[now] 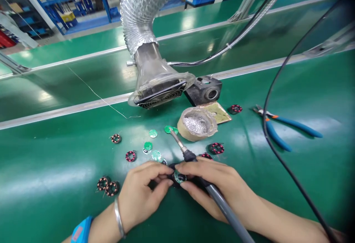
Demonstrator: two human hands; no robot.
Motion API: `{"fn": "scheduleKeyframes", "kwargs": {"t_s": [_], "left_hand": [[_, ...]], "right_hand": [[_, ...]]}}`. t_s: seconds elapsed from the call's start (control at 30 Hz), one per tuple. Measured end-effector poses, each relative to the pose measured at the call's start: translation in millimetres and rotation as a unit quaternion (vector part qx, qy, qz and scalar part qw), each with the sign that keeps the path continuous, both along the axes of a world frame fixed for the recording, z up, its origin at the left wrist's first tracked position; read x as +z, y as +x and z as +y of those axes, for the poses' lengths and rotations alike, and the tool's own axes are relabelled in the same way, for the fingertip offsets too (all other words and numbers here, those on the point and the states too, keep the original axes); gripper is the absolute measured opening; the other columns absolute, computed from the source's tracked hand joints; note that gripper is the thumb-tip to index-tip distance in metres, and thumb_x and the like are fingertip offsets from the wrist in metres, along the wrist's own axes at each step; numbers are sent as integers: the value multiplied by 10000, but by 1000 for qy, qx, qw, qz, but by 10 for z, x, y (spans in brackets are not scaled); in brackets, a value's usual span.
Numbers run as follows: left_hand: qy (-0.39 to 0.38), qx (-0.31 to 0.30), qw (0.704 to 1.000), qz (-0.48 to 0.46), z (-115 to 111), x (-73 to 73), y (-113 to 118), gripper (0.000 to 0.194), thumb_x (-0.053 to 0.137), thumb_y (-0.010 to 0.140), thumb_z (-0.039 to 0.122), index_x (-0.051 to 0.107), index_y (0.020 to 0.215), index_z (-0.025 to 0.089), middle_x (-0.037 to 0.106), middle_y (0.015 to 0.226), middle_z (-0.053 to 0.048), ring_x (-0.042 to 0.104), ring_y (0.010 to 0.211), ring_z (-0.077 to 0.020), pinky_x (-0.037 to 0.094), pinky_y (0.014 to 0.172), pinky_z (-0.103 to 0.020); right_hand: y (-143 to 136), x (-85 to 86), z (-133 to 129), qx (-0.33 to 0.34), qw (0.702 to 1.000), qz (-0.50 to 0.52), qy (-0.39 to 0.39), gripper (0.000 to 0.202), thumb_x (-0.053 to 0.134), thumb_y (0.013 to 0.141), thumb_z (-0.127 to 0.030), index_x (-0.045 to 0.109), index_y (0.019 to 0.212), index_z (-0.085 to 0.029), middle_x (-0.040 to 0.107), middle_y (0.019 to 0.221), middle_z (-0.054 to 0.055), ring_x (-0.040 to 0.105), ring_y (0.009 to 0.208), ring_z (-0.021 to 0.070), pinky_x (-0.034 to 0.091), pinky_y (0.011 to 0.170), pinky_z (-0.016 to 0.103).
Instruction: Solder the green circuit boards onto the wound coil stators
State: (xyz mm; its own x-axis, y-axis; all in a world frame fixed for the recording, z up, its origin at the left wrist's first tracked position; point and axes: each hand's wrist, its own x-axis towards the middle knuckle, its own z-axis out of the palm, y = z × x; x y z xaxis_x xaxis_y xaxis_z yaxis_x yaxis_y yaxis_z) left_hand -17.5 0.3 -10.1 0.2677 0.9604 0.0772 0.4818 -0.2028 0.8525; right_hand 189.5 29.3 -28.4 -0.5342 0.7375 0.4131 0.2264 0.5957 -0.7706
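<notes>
My left hand (146, 185) is closed, thumb and fingertips pinching the left side of a dark round part with a green circuit board (179, 176) on it. From the other side, my right hand (219, 184) pinches the same part. A soldering iron (222, 202) also rests in the right hand, its metal tip pointing up and away over a small green disc board (168, 129). More round green boards (148, 146) lie just beyond my left fingers. Past the iron stands a tan round pot (186, 130) with silvery solder inside. What the fingers cover of the part is hidden.
Copper-wound stators (112, 188) lie at the left, with red-wound stators (216, 148) at the right. Blue-handled cutters (280, 124) lie under a black cable (267, 132). A fume extractor hood (161, 87) hangs low over the green bench, near a black stand (205, 90).
</notes>
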Motion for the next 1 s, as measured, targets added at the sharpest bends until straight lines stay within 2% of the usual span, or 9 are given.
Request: {"fn": "scheduleKeyframes", "kwargs": {"t_s": [0.1,0.2,0.33,0.5,0.63,0.77,0.9,1.0], "left_hand": [[103,-53,993,40,-1,-29,14,218,645,824,96,671,1013,201,704,988,-30,666,887,-134,554,808,-238],[168,-62,978,104,-8,-44,55,116,664,840,169,661,951,199,701,1014,-33,663,879,-159,555,783,-279],[186,-59,971,136,-31,-63,105,96,684,834,219,624,906,196,706,1035,-16,650,816,-162,542,702,-290],[199,-50,971,126,12,-100,127,101,700,817,191,600,831,186,719,993,0,642,797,-146,518,715,-272],[193,-59,977,75,74,-79,102,135,746,768,182,612,783,176,726,878,1,650,743,-135,498,701,-254],[187,-96,976,49,-45,-3,57,128,737,766,205,620,803,170,713,851,-15,648,740,-130,490,700,-238],[104,-125,977,141,-255,128,40,129,701,757,151,598,824,190,689,871,-7,625,772,-152,490,697,-255],[33,-145,965,218,-289,283,11,315,771,666,154,573,906,202,667,883,-6,601,775,-184,499,695,-297]], "right_hand": [[-1,3,12,5,1000,-12,1,287,568,846,-83,569,1096,-225,701,934,17,620,739,144,512,671,269],[33,21,32,21,1000,-21,-2,300,549,859,-76,558,1114,-235,695,932,10,611,743,142,515,665,263],[82,26,39,57,998,-36,-4,349,531,867,-71,523,1185,-213,668,1010,46,621,820,138,540,710,238],[55,-21,26,27,998,-37,46,275,486,901,-69,550,1126,-214,652,907,42,609,742,127,524,635,216],[80,-28,52,54,997,-31,35,333,496,886,-67,524,1182,-218,655,966,44,632,786,120,537,681,200],[128,-39,67,58,997,-38,36,367,453,871,-52,510,1193,-218,653,988,51,644,823,133,550,700,217],[122,-34,53,56,997,-34,49,355,435,865,-48,516,1169,-211,650,943,59,647,808,146,558,683,229],[108,-13,46,53,997,-28,44,357,437,857,-52,516,1164,-218,642,924,55,640,782,146,555,670,231]]}}
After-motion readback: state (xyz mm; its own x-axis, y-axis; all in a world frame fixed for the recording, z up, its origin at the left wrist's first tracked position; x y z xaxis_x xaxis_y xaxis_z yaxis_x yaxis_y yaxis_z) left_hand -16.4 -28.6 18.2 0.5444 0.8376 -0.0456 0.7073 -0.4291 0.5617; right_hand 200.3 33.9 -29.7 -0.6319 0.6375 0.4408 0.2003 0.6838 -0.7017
